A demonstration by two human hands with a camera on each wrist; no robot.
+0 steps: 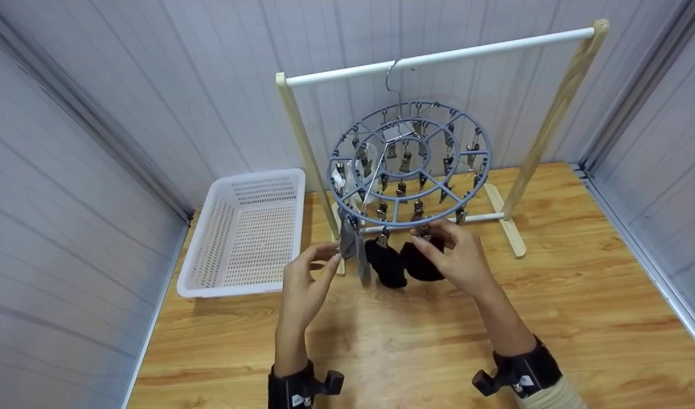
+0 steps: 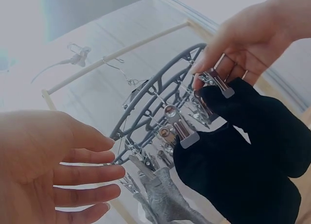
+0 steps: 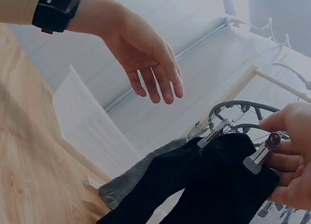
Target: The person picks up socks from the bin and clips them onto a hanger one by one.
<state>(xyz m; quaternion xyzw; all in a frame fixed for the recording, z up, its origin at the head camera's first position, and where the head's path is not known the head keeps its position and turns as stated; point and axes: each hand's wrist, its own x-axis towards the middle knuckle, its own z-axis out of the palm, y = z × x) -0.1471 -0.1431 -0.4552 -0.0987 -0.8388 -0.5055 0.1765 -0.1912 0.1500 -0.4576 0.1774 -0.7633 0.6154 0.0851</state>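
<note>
My right hand [image 1: 461,255] is at the front rim of a round blue-grey clip hanger [image 1: 401,224], its thumb and fingers around a metal clip [image 3: 260,155]. A black sock [image 1: 424,262] hangs from that clip. Beside it another black sock [image 1: 386,264] hangs from a neighbouring clip [image 2: 181,127]. To the left, my left hand [image 1: 307,284] is held with fingers loosely extended and nothing in it, near a grey sock [image 1: 348,236] on the hanger. In the right wrist view, the left hand [image 3: 148,54] is apart from the socks.
The hanger hooks onto the white bar [image 1: 455,55] of a wooden-legged rack [image 1: 557,119]. A white perforated basket [image 1: 298,227] stands on the wood-grain surface [image 1: 404,352] to the left. More metal clips [image 1: 405,162] hang inside the ring. Panelled walls [image 1: 222,68] enclose the area.
</note>
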